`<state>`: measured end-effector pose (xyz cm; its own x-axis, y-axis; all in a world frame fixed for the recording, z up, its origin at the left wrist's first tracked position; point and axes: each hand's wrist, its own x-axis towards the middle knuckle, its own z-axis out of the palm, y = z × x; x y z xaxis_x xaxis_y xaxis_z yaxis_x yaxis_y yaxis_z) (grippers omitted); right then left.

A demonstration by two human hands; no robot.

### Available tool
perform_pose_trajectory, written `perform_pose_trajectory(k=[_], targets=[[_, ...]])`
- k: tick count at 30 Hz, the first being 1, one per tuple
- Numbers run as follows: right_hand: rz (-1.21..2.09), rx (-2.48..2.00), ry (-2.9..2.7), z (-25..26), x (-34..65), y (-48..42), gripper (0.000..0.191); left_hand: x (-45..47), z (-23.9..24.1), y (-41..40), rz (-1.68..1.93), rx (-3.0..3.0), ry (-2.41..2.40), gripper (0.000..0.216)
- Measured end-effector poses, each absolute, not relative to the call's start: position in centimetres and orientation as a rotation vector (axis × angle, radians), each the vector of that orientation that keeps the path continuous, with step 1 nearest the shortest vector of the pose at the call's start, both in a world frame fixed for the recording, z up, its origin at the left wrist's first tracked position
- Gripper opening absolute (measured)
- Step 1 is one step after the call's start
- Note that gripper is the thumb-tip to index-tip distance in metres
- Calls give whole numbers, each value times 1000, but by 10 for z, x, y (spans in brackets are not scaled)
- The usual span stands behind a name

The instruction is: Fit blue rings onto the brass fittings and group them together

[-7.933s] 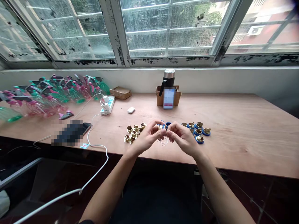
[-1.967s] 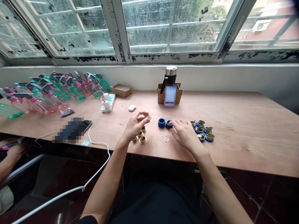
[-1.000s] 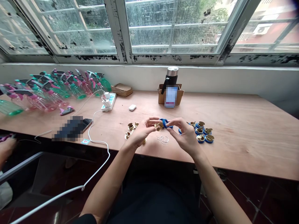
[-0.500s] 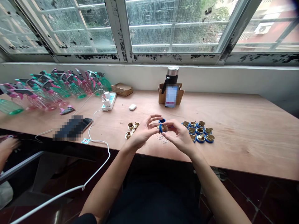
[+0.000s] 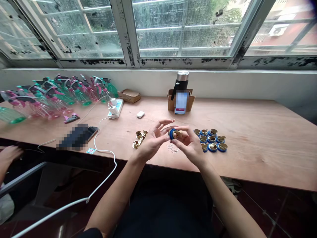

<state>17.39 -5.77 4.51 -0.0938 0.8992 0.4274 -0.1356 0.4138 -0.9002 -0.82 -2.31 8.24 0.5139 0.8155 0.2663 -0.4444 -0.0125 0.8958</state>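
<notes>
Over the wooden table, both my hands are on one small brass-coloured fitting with a blue ring (image 5: pixel 172 134). My right hand (image 5: pixel 189 142) pinches its brass end between thumb and fingers. From the other side, my left hand (image 5: pixel 155 137) presses its thumb and a finger against the blue ring, its upper fingers stretched out. To the right stand several similar brass pieces with blue rings (image 5: pixel 212 147) in rows. Left of my left hand lie several brass pieces (image 5: pixel 135 144) with no blue rings showing. A few thin white rings (image 5: pixel 172 148) lie below my hands.
Pink and green spray bottles (image 5: pixel 81 94) crowd the left end. A power strip (image 5: pixel 116 109), a white cable (image 5: pixel 115 158), a dark phone (image 5: pixel 92 132), and a white case (image 5: pixel 140 114) lie nearer. Behind stands a thermos (image 5: pixel 182 77) in a cardboard box (image 5: pixel 190 102). Another person's hand (image 5: pixel 11 153) is far left.
The fitting has turned in my fingers, so its blue ring faces me more. The blue piece seen behind my fingers earlier no longer shows separately.
</notes>
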Motion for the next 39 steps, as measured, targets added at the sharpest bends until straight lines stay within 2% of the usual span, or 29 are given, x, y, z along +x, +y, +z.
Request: perform_pose_trajectory(k=[7,11,17,28,34,39], targets=[[705,-850,-1358,43,180,-58,41,-3,80,-27,924,1287,628,37],[764,-847,-1391,44,184,-58,38,-1,80,-26,876,1378,676,35],[944,-758,-1415,52,193,-57,18,-5,83,-24,878,1458,703,33],[821,-926,-1559,55,197,-60,18,-12,92,-27,858,1923,726,31],[683,-995,-1542,56,193,-62,16,-12,94,-27,847,1963,745,30],[800,-964,-1508,54,194,-60,14,-11,90,-24,826,1863,724,32]])
